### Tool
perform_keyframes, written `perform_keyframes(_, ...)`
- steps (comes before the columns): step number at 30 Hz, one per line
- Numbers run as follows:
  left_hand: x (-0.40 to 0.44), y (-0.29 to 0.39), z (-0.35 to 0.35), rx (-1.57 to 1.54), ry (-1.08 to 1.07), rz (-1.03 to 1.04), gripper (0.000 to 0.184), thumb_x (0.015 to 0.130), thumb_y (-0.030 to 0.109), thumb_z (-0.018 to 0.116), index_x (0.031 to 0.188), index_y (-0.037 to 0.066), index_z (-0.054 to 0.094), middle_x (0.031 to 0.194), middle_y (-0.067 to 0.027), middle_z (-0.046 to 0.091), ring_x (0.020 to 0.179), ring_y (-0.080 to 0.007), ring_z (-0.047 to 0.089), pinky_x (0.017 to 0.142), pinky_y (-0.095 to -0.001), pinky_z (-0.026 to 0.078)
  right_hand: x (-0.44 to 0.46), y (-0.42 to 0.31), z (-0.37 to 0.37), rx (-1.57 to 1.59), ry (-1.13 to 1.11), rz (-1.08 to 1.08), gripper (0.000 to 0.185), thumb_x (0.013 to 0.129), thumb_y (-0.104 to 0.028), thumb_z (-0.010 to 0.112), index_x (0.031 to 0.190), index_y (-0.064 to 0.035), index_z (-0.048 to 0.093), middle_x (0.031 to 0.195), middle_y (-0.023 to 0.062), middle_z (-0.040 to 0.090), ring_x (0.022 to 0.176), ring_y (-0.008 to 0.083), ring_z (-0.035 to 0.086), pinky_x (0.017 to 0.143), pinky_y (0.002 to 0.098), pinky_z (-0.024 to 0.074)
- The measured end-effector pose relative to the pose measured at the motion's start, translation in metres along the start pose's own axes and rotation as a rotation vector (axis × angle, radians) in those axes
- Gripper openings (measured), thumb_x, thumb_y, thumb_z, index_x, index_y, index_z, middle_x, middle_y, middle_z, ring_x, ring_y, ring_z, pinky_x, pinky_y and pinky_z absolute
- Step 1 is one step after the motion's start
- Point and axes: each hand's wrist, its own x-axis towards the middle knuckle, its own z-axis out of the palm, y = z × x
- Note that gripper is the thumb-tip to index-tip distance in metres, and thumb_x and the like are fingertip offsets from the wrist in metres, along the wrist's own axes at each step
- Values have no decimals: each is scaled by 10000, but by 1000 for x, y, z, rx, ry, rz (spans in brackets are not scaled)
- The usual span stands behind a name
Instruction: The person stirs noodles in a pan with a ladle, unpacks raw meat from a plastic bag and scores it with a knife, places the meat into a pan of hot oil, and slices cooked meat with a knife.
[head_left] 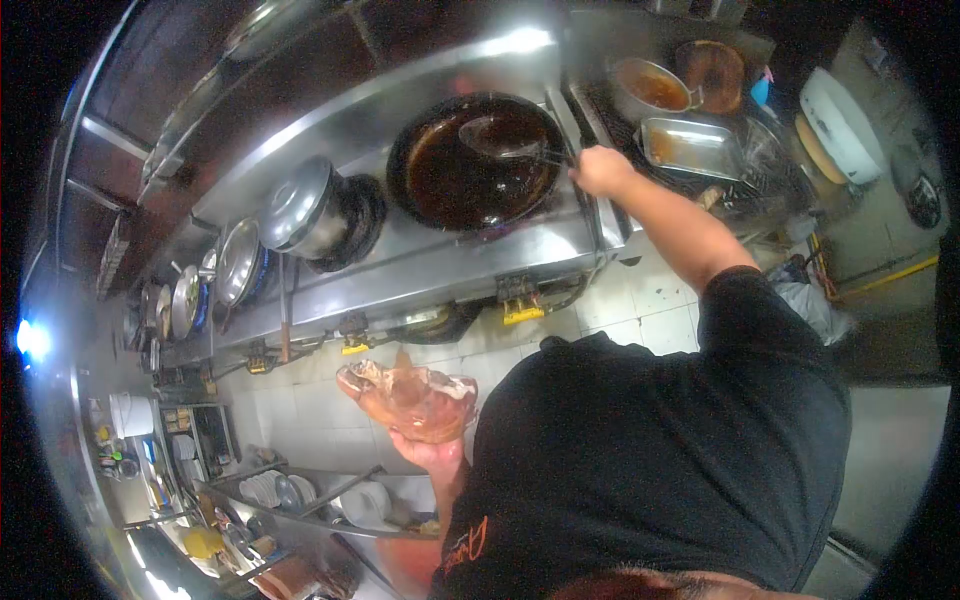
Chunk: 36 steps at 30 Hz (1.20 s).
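Observation:
My right hand [603,172] is closed around the handle of a round strainer [490,137], whose head is over the dark liquid in a large black wok [415,200]. My left hand [430,452], low in front of the stove and beside my body, holds up a large reddish-brown piece of meat [420,402] from below. The fingers of my left hand are mostly hidden under the meat.
A lidded steel pot [300,210] stands left of the wok. Right of it are a metal tray [690,148] and a pan of orange-brown liquid [652,85]. More pans [240,262] line the far left. Plates [365,503] sit on a lower shelf.

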Motion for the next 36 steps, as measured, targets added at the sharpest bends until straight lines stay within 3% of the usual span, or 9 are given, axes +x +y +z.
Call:
perform_keyframes(11, 3, -1, -6, 9, 14, 63, 779, 846, 559, 639, 1447, 108, 433, 1365, -120, 564, 1235, -349, 554, 1042, -586, 457, -26, 16, -23, -52, 68, -16, 437, 880, -409, 635, 890, 17, 728, 923, 244, 710, 897, 422, 693, 834, 503, 555)
perform_keyframes(14, 2, 0, 0, 15, 18, 75, 783, 845, 546, 643, 1457, 109, 426, 1384, -112, 555, 1244, -346, 550, 1048, -580, 455, -28, 45, -17, 68, 204, 85, 466, 884, -433, 644, 906, 26, 725, 928, 259, 703, 894, 444, 682, 824, 505, 549)
perform_keyframes(17, 3, 1, -5, 31, 20, 56, 779, 848, 550, 632, 1457, 111, 428, 1384, -110, 555, 1238, -343, 554, 1046, -570, 460, -32, 78, -34, 304, 392, 180, 470, 900, -438, 656, 830, 22, 714, 866, 241, 711, 775, 374, 701, 696, 474, 554)
perform_keyframes(20, 1, 4, -9, 37, 63, 34, 781, 843, 572, 619, 1452, 121, 435, 1379, -108, 556, 1230, -348, 555, 1032, -603, 453, -38, 115, -48, 1216, 312, 345, 428, 985, -428, 584, 808, -43, 638, 764, 134, 679, 581, 159, 597, 449, 295, 429)
perform_keyframes(24, 5, 7, -7, 72, -55, -63, 783, 833, 618, 592, 1435, 136, 453, 1369, -103, 559, 1230, -366, 544, 997, -686, 424, -29, 172, -37, 2167, 304, 457, 371, 1065, -348, 438, 1102, 9, 531, 909, 171, 679, 610, 190, 618, 462, 275, 475)
perform_keyframes(28, 10, 7, -9, 89, 4, -18, 784, 840, 635, 559, 1435, 136, 450, 1373, -115, 550, 1243, -379, 528, 991, -719, 399, -27, 184, -31, 2142, 386, 516, 368, 1061, -352, 446, 1098, 3, 538, 866, 161, 670, 596, 203, 608, 468, 293, 482)
perform_keyframes(31, 7, 9, -15, 74, 46, -20, 787, 852, 635, 537, 1444, 125, 439, 1386, -130, 537, 1251, -379, 523, 1003, -710, 397, -28, 179, -38, 1799, 410, 509, 351, 1053, -351, 468, 1034, -14, 563, 799, 134, 659, 601, 195, 620, 467, 295, 477)
perform_keyframes(32, 7, 11, -14, 85, 44, -37, 789, 855, 634, 532, 1448, 122, 433, 1392, -133, 532, 1254, -378, 522, 1007, -707, 396, -20, 186, -34, 1573, 438, 514, 410, 1022, -371, 525, 1004, 30, 614, 830, 179, 690, 670, 276, 683, 543, 386, 533)
perform_keyframes(36, 6, 14, -8, 44, 172, -50, 793, 855, 634, 547, 1443, 113, 435, 1402, -139, 524, 1248, -369, 527, 1002, -696, 408, -4, 182, -45, 469, 434, 577, 433, 933, -353, 620, 999, 66, 706, 1099, 295, 678, 988, 432, 686, 884, 472, 534)
